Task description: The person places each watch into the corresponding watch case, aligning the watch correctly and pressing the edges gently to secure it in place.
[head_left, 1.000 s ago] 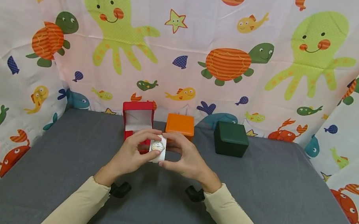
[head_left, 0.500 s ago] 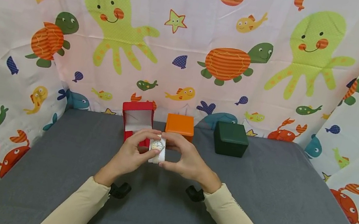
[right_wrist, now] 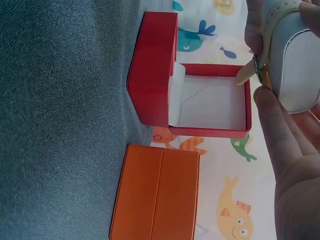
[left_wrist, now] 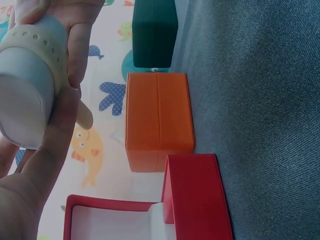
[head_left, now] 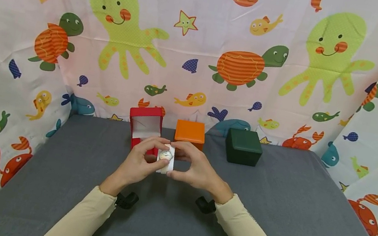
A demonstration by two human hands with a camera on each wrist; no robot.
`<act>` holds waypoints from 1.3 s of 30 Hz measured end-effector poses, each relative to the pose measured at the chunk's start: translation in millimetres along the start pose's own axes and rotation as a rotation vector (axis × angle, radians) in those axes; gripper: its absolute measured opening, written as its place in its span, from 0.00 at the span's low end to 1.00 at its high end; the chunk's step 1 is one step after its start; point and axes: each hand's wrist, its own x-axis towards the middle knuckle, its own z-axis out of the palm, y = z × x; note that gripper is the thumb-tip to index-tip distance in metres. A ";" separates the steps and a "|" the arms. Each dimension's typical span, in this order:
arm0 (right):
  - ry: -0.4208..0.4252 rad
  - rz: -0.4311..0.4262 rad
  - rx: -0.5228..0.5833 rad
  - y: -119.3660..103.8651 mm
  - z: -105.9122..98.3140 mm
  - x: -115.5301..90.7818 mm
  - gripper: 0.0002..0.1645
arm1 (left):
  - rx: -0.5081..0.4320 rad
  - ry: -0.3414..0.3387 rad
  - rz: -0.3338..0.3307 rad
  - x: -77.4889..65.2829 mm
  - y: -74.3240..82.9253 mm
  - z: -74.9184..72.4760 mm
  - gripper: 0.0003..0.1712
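Observation:
A wristwatch point(head_left: 165, 155) with a cream strap point(left_wrist: 51, 48) is wrapped around a white cushion point(right_wrist: 299, 72). Both hands hold it up above the table, before the boxes. My left hand point(head_left: 139, 162) grips the cushion from the left, its thumb over the lower part of the watch and its fingers at the top. From the right, my right hand point(head_left: 198, 169) pinches the cushion edge between thumb and fingers. In the right wrist view, a metal buckle point(right_wrist: 258, 67) and a strap end stick out by the fingertips. Behind the left hand stands a red box point(head_left: 146, 112) with its lid raised.
An orange box point(head_left: 190, 130) with its lid down stands right of the red one. Farther right is a dark green box point(head_left: 244, 146), also closed. The grey cloth-covered table point(head_left: 270, 216) ends at a sea-animal curtain point(head_left: 200, 52) behind the boxes.
Both hands stay almost where they were, still holding the watch and cushion. The cushion has shifted very slightly downward. The boxes have not moved.

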 end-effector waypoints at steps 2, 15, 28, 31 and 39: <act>-0.003 -0.003 0.004 1.9 0.2 1.3 0.42 | 0.020 0.000 -0.003 0.1 -10.1 -1.4 0.20; 0.016 0.051 0.068 -29.0 -6.2 5.1 0.40 | 0.292 -0.136 -0.026 1.4 -22.2 -15.8 0.42; -0.110 0.128 0.016 18.5 4.7 27.8 0.41 | 0.422 -0.136 -0.041 2.2 -41.2 -32.1 0.40; -0.145 0.159 0.004 19.5 7.4 38.9 0.41 | 0.434 -0.133 -0.044 3.1 -49.0 -39.2 0.39; -0.225 0.225 -0.135 27.7 14.6 68.5 0.42 | 0.440 -0.126 -0.095 8.1 -66.3 -56.5 0.39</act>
